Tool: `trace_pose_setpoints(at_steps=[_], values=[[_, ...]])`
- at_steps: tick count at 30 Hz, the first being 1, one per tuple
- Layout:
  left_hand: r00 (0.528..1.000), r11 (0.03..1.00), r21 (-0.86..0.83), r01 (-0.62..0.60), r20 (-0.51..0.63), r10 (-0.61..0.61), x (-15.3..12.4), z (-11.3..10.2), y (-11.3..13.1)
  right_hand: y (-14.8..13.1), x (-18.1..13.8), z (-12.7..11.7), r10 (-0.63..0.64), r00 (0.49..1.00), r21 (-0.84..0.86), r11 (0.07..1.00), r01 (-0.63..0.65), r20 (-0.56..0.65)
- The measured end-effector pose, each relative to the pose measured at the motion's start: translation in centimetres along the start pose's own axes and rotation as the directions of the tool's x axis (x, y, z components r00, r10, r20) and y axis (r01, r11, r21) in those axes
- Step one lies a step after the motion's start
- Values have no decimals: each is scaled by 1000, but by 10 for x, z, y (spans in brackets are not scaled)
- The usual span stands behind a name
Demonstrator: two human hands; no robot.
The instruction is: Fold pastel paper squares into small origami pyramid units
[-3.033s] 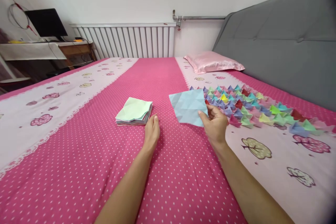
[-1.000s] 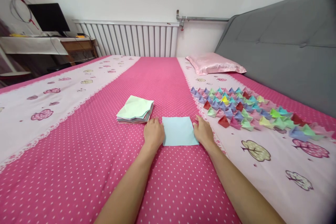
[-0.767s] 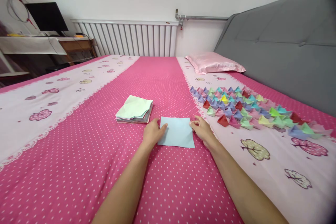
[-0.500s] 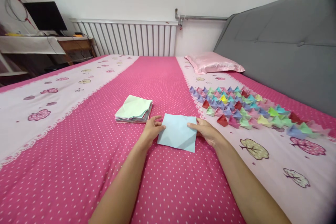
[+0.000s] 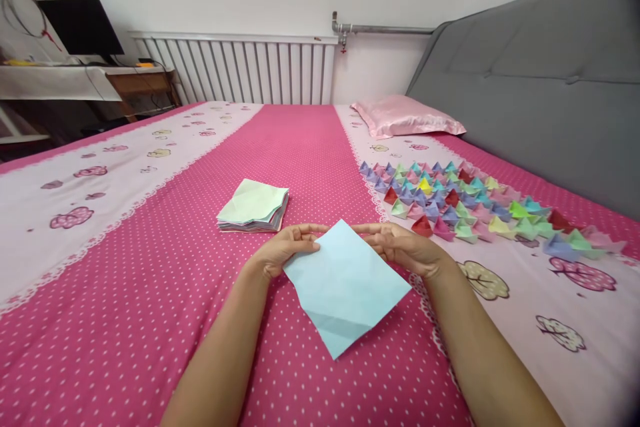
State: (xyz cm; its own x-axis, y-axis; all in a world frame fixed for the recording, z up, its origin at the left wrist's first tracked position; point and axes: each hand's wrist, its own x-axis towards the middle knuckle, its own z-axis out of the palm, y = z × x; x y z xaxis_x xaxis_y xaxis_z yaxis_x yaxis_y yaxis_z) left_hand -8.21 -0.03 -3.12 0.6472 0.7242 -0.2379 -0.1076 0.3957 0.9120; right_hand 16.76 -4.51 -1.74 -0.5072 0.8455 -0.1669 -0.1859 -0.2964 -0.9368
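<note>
A creased light blue paper square is lifted off the pink dotted bedspread, turned like a diamond with one corner toward me. My left hand pinches its upper left edge. My right hand grips its upper right edge, fingers curled. A stack of coloured paper sheets with a pale green one on top lies just beyond my left hand. Several small folded paper boats in many colours lie in rows to the right of my right hand.
A pink satin pillow lies at the far right by the grey padded headboard. A white radiator runs along the back wall. A desk with a dark monitor stands at the far left.
The blue sheet lay flat on the bed between my hands; both hands have taken its edges, lifted it and brought it toward me, turned corner-down.
</note>
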Motion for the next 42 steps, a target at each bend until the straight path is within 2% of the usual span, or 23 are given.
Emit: trace_pose_setpoints(at_steps=[4,6,7,8,9,10,11,12,13,14,17,20,22,24,27,30,31,32,34,35,37,38,42], values=[[999,993,117,17,-53,-11,4,3,-2,9,9,8,78,995,-82,993,-83,-58],[966,963,258,-78,-218,137,7,4,-2,15,16,9,72,985,-95,992,-88,-155],[897,913,377,-155,-334,290,9,5,-1,18,20,9,51,968,-97,992,-77,-244],[770,827,520,-212,-431,469,10,4,0,21,24,7,19,938,-101,993,-58,-345],[613,718,655,-233,-475,632,11,3,1,25,28,5,-12,900,-106,994,-38,-436],[479,617,753,-227,-466,744,12,3,1,28,31,2,-29,864,-118,992,-36,-503],[390,533,820,-210,-429,815,13,2,2,32,34,0,-33,841,-130,990,-45,-541],[351,464,863,-199,-379,856,14,3,1,35,37,-3,-33,826,-144,988,-58,-562],[354,404,894,-196,-319,879,15,5,0,38,40,-4,-33,818,-162,984,-74,-575],[382,345,918,-194,-253,889,17,8,-3,41,42,-5,-35,812,-183,979,-89,-583],[531,177,973,-150,-72,844,22,26,-18,48,46,-6,-58,789,-268,953,-138,-612],[698,77,997,8,-61,713,29,44,-39,51,47,-5,-99,758,-374,905,-200,-645],[808,-16,999,48,-29,588,32,49,-51,50,46,-5,-134,737,-444,863,-242,-662],[879,-79,991,108,-58,474,34,49,-59,46,43,-4,-162,717,-496,821,-283,-678],[912,-131,977,170,-105,395,35,46,-64,37,38,4,-284,657,-618,702,-354,-699],[918,-145,969,199,-132,375,34,46,-62,33,37,22,-580,600,-830,451,-327,-551],[921,-147,968,205,-140,363,34,46,-61,34,39,28,-634,616,-880,405,-250,-467],[927,-152,967,205,-142,346,33,47,-60,38,41,35,-648,667,-915,380,-136,-368],[944,-169,968,183,-125,305,32,47,-59,49,48,45,-594,782,-920,385,71,-188],[952,-177,970,168,-112,286,31,47,-59,56,51,47,-537,833,-912,395,108,-134],[959,-184,972,146,-93,268,30,46,-59,69,57,49,-382,919,-908,413,74,-99],[959,-181,973,143,-91,270,30,46,-60,73,58,48,-331,938,-913,406,45,-102],[954,-166,976,144,-92,286,30,44,-60,78,60,41,-260,949,-936,343,-80,-176]])
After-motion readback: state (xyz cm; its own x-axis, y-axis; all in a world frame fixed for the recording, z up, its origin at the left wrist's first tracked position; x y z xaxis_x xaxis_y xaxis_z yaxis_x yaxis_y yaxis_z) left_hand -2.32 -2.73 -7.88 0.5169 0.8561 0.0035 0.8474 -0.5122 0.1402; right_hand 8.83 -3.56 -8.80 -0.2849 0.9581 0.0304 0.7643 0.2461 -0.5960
